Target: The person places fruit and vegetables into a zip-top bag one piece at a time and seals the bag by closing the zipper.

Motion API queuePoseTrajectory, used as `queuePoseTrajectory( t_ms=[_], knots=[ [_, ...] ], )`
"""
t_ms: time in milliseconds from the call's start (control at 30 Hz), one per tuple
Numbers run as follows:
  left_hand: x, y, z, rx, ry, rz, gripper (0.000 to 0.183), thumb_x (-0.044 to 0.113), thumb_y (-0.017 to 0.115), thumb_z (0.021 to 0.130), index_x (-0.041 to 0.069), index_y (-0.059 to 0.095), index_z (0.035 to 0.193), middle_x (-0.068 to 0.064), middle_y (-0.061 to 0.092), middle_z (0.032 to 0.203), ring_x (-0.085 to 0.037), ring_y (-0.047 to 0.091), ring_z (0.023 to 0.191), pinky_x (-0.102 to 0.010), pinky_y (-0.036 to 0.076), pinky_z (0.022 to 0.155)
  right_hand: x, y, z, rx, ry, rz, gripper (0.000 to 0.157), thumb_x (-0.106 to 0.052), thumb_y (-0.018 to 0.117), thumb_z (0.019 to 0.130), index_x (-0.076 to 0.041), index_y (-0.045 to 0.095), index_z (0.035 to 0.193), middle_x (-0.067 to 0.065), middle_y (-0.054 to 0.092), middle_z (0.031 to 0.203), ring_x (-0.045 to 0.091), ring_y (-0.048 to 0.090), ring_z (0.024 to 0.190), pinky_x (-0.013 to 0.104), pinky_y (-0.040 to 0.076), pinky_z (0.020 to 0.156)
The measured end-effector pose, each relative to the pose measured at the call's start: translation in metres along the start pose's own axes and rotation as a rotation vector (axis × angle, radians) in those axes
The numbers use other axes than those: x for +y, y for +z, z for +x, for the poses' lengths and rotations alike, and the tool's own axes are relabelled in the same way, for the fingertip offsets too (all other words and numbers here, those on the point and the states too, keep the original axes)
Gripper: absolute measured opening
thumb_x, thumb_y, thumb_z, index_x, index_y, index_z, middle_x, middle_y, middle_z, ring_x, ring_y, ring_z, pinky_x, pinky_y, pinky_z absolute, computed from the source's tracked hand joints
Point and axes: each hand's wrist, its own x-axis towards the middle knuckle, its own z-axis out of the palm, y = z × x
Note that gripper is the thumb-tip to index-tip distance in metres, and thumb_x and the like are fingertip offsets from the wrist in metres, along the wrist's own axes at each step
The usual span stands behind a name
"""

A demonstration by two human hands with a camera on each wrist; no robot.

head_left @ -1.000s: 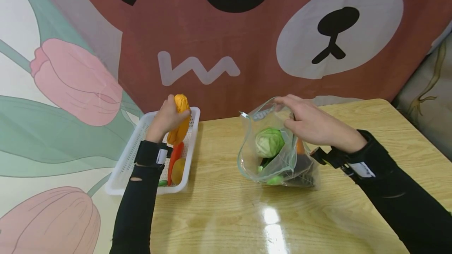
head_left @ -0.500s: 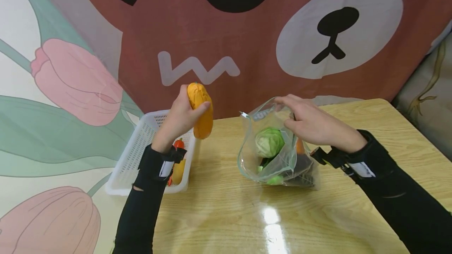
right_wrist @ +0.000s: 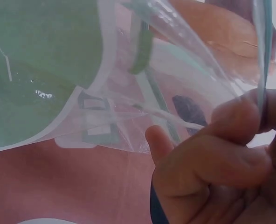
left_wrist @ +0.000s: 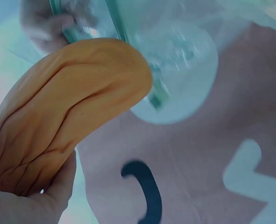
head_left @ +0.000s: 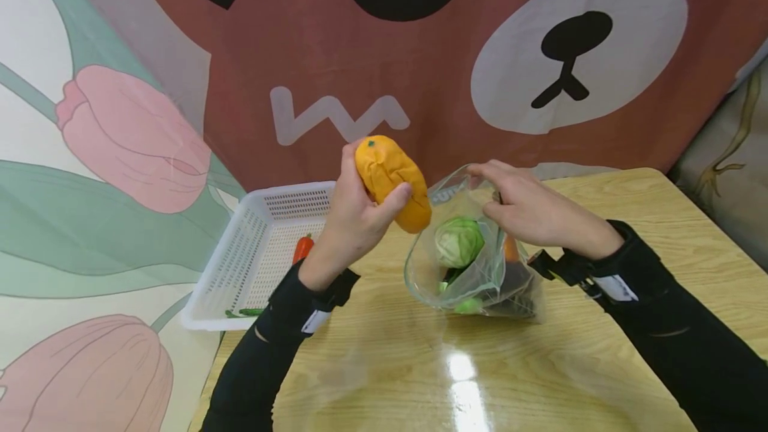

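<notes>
My left hand [head_left: 354, 222] grips a long, plump orange vegetable [head_left: 389, 169] with creased skin and a small green spot at its upper end. It is held up just left of the mouth of a clear zip bag [head_left: 528, 302]. The left wrist view shows the orange vegetable [left_wrist: 77, 98] large, with fingers beneath it. My right hand [head_left: 528, 209] pinches the bag's rim on the right, keeping its mouth wide. Inside the bag lie a green cabbage [head_left: 459, 243], an orange piece [head_left: 511, 249] and darker things. From the right wrist, fingers [right_wrist: 198, 172] show on the bag's edge.
A white perforated basket [head_left: 201, 315] stands at the left of the wooden table [head_left: 384, 365]. In it show a red pepper [head_left: 303, 247] and green pods [head_left: 251, 312], partly covered by my left arm. A printed cloth [head_left: 336, 39] hangs close behind the table.
My left hand has lifted the orange vegetable out of the basket and carried it right, up to the bag's mouth. The right hand and the bag have stayed in place.
</notes>
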Motion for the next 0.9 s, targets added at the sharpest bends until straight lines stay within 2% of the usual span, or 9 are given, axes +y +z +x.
queuePoseTrajectory(
  t_ms=[100, 200, 333, 467, 600, 667, 767, 833, 900],
  knots=[
    [0.003, 0.014, -0.001, -0.011, 0.023, -0.057, 0.06, 0.014, 0.063, 0.082, -0.004, 0.028, 0.127, -0.019, 0.052, 0.098, -0.024, 0.058, 0.075, -0.036, 0.054, 0.063, -0.001, 0.0, -0.001, 0.001, 0.006, 0.006, 0.051, 0.0, 0.041, 0.091, 0.001, 0.033, 0.141, 0.014, 0.047, 0.124, 0.02, 0.04, 0.058, 0.033, 0.036, 0.055],
    [0.001, 0.025, -0.002, -0.044, 0.01, -0.101, 0.06, 0.011, 0.063, 0.081, -0.004, 0.028, 0.128, -0.019, 0.052, 0.1, -0.025, 0.057, 0.077, -0.036, 0.054, 0.064, -0.001, -0.001, -0.001, 0.004, 0.01, 0.005, 0.052, 0.0, 0.042, 0.091, 0.001, 0.032, 0.142, 0.015, 0.046, 0.124, 0.021, 0.042, 0.062, 0.034, 0.037, 0.056],
    [-0.002, 0.036, -0.004, -0.122, -0.027, -0.072, 0.059, 0.004, 0.066, 0.083, -0.002, 0.031, 0.129, -0.017, 0.052, 0.103, -0.022, 0.057, 0.08, -0.034, 0.054, 0.066, -0.002, -0.002, -0.001, 0.013, 0.012, 0.002, 0.051, -0.001, 0.043, 0.092, 0.002, 0.032, 0.142, 0.016, 0.045, 0.126, 0.024, 0.048, 0.079, 0.037, 0.041, 0.065],
    [-0.004, 0.043, -0.006, -0.182, -0.07, 0.021, 0.06, 0.007, 0.071, 0.083, 0.001, 0.034, 0.13, -0.012, 0.053, 0.111, -0.017, 0.056, 0.086, -0.029, 0.054, 0.068, -0.003, -0.002, -0.002, 0.032, 0.004, -0.007, 0.051, -0.001, 0.043, 0.091, 0.003, 0.033, 0.141, 0.017, 0.045, 0.127, 0.028, 0.05, 0.094, 0.041, 0.044, 0.075],
    [-0.007, 0.048, -0.007, -0.245, -0.123, 0.07, 0.059, 0.008, 0.074, 0.081, 0.004, 0.037, 0.127, -0.008, 0.052, 0.115, -0.015, 0.057, 0.089, -0.027, 0.053, 0.07, -0.004, -0.003, -0.003, 0.046, 0.007, -0.01, 0.05, -0.001, 0.042, 0.092, 0.003, 0.034, 0.141, 0.017, 0.045, 0.126, 0.025, 0.049, 0.079, 0.038, 0.043, 0.066],
    [-0.009, 0.05, -0.006, -0.295, -0.131, 0.124, 0.058, 0.008, 0.076, 0.079, 0.005, 0.039, 0.125, -0.007, 0.052, 0.114, -0.014, 0.057, 0.089, -0.025, 0.053, 0.07, -0.005, -0.004, -0.003, 0.049, 0.016, -0.005, 0.05, -0.001, 0.041, 0.092, 0.002, 0.034, 0.141, 0.017, 0.045, 0.126, 0.023, 0.045, 0.069, 0.036, 0.041, 0.06],
    [-0.015, 0.053, -0.005, -0.39, -0.09, 0.251, 0.058, 0.013, 0.079, 0.077, 0.007, 0.046, 0.125, -0.007, 0.05, 0.116, -0.015, 0.054, 0.092, -0.023, 0.05, 0.075, -0.005, -0.003, -0.004, 0.051, 0.021, -0.003, 0.049, -0.002, 0.041, 0.092, 0.001, 0.035, 0.14, 0.016, 0.046, 0.126, 0.023, 0.043, 0.066, 0.035, 0.04, 0.058],
    [-0.019, 0.054, -0.006, -0.446, -0.046, 0.343, 0.059, 0.018, 0.08, 0.076, 0.008, 0.051, 0.127, -0.008, 0.046, 0.115, -0.015, 0.049, 0.097, -0.021, 0.047, 0.078, -0.006, -0.003, -0.004, 0.05, 0.019, -0.011, 0.048, -0.003, 0.042, 0.093, 0.001, 0.036, 0.14, 0.016, 0.045, 0.126, 0.023, 0.046, 0.07, 0.036, 0.041, 0.061],
    [-0.021, 0.055, -0.006, -0.473, -0.013, 0.404, 0.06, 0.021, 0.081, 0.076, 0.01, 0.054, 0.128, -0.008, 0.042, 0.114, -0.016, 0.045, 0.099, -0.021, 0.046, 0.08, -0.007, -0.003, -0.004, 0.05, 0.012, -0.02, 0.046, -0.005, 0.042, 0.094, 0.001, 0.036, 0.14, 0.016, 0.046, 0.126, 0.024, 0.048, 0.076, 0.037, 0.042, 0.065]
  ],
)
